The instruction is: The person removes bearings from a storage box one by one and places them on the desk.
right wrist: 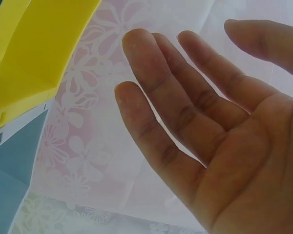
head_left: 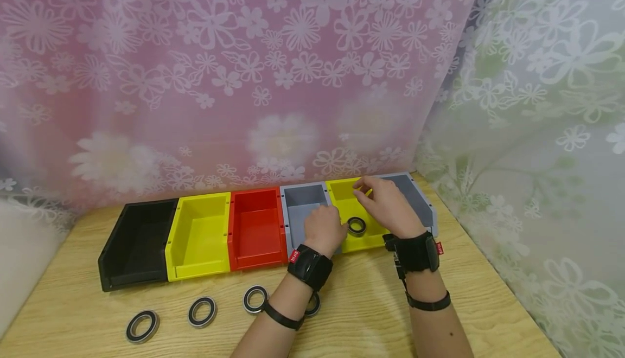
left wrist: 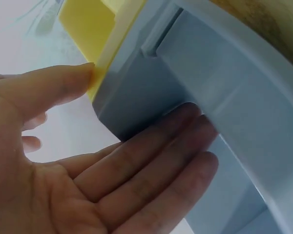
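One ball bearing (head_left: 357, 234): saw it in a yellow bin (head_left: 340, 189), right of the frame's middle. Looked hard, heavy and slick, best pinched by its rim. Saw right hand (head_left: 386, 204) with fingers spread; left hand (head_left: 323, 229) with fingers close, thumb apart.

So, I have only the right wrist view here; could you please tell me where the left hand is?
Observer: In the head view, the left hand is at the grey bin between the red bin and a yellow bin.
Operator: Thank you; does anything show between it and the right hand?
Observer: Yes, one black-and-silver ring, seen against that yellow bin.
Operator: And are there any more, please?
Observer: Four more rings lie on the wooden table, one partly hidden by the left forearm.
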A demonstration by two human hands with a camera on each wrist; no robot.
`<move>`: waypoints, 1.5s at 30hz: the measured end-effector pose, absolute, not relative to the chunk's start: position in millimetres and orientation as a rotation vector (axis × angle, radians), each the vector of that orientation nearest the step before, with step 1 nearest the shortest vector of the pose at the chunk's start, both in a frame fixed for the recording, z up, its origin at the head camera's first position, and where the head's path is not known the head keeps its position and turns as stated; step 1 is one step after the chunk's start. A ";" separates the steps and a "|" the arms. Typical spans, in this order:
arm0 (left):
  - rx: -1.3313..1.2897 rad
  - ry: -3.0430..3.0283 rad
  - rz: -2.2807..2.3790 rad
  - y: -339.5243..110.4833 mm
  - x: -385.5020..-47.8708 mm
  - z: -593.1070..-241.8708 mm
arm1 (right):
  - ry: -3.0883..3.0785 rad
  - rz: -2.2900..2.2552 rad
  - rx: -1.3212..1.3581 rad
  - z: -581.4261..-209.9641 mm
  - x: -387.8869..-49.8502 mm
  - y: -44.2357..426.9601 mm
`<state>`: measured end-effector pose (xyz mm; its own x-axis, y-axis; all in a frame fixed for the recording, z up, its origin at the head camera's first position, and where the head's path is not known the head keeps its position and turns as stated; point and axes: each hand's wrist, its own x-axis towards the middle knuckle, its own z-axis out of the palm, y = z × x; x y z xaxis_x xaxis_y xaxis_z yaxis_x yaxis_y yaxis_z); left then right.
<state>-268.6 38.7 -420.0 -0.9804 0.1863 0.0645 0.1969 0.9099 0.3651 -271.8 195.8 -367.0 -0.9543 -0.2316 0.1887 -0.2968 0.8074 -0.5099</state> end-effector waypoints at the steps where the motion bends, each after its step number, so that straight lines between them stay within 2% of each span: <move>1: -0.303 -3.043 -0.587 39.1 -268.7 -420.5 | -2.877 0.841 0.424 -367.2 -271.9 195.9; 10: -0.302 -3.020 -0.631 40.6 -269.3 -424.4 | -2.922 0.844 0.418 -377.2 -280.7 195.6; 17: -0.285 -3.012 -0.633 40.3 -269.9 -426.9 | -3.052 0.724 0.475 -403.3 -299.2 187.1; 21: -0.283 -3.013 -0.626 40.8 -269.7 -426.8 | -3.109 0.613 0.400 -416.5 -305.9 183.9; 33: -0.296 -2.995 -0.616 40.1 -268.6 -428.6 | -3.213 0.426 0.311 -436.5 -308.7 176.8; 45: -0.279 -2.999 -0.625 40.7 -268.2 -428.3 | -3.228 0.393 0.245 -435.5 -303.6 175.7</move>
<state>-268.2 40.7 -428.3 -0.9814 0.1635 0.1005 0.1900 0.9010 0.3900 -303.6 175.7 -435.5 -0.9816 -0.1628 -0.1001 -0.1340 0.9598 -0.2467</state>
